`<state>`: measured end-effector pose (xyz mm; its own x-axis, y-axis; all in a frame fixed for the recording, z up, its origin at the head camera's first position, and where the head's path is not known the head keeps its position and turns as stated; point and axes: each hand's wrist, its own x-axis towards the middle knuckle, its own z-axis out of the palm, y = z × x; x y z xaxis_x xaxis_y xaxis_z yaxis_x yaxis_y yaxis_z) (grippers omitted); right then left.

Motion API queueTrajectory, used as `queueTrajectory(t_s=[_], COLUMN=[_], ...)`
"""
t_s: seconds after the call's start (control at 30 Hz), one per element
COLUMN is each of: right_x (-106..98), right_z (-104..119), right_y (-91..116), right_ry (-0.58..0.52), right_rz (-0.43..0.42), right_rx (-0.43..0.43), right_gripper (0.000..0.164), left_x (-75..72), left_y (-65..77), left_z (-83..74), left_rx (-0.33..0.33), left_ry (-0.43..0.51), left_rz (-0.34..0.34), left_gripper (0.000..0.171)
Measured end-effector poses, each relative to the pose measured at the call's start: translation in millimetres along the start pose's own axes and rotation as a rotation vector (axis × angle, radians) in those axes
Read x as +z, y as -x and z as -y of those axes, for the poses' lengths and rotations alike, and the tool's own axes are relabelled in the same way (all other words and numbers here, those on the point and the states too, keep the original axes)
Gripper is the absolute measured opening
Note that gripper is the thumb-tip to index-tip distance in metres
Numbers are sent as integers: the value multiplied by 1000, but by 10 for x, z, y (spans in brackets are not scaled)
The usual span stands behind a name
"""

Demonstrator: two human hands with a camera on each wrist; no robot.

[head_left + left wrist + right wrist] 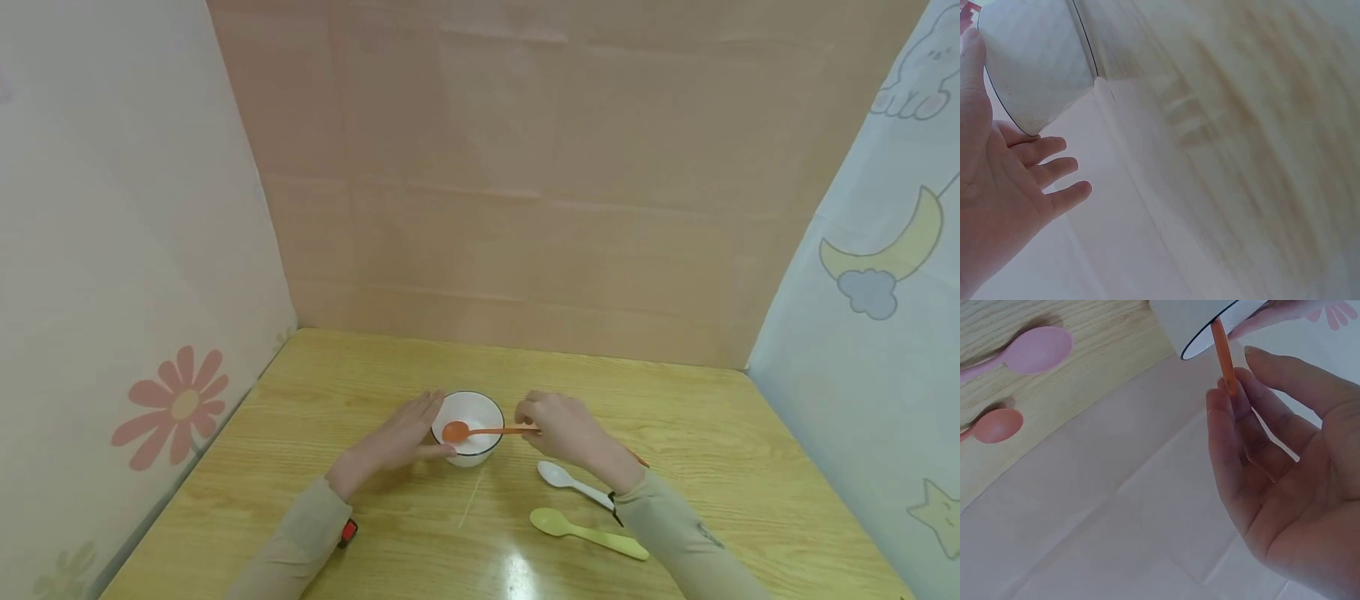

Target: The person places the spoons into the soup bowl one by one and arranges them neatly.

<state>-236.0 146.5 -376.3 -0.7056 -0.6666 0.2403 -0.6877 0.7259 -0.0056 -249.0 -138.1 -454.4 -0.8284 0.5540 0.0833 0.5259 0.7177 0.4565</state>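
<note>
A peach-coloured backdrop (525, 167) closes off the far side, with a red flower (184, 406) printed on the left wall, and from where I stand the wood-grain table (360, 358) in front holds a bowl and several spoons. The dark-rimmed white bowl (476, 408) stands upright between the person's two hands. The left hand (393, 437) holds it, thumb and index finger bracketing its side, while the other fingers spread loosely. The bowl end of an orange spoon (455, 431) is inside the white bowl, and its handle reaches out over the rim to the right hand (566, 425). Those fingers bend round the handle's end, yet the thumb seems to stand off it; I cannot tell whether they grip it or merely touch it.

I would judge the work to be at an early stage: one spoon is in the bowl, though not yet clear of the hand. A white spoon (573, 483) and a yellow spoon (577, 531) lie apart on the table near the right sleeve, and the right wrist view adds a pink spoon (1038, 350) and a second orange one (997, 426). Those four appear unhandled.
</note>
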Motion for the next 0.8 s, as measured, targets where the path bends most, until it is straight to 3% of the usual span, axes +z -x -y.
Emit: queueTrajectory(t_s=[0.3,0.8], right_x=[-98,-129], right_z=[-100,-396], right_y=[128,402], right_ry=[-45,-267], right_rz=[2,-45], right_rx=[43,146], right_gripper=[16,17], left_x=[-20,0], left_y=[4,6], left_z=[-18,1], left_rx=[-2,12], left_ry=[13,-1], left_rz=[0,1], left_gripper=[95,95])
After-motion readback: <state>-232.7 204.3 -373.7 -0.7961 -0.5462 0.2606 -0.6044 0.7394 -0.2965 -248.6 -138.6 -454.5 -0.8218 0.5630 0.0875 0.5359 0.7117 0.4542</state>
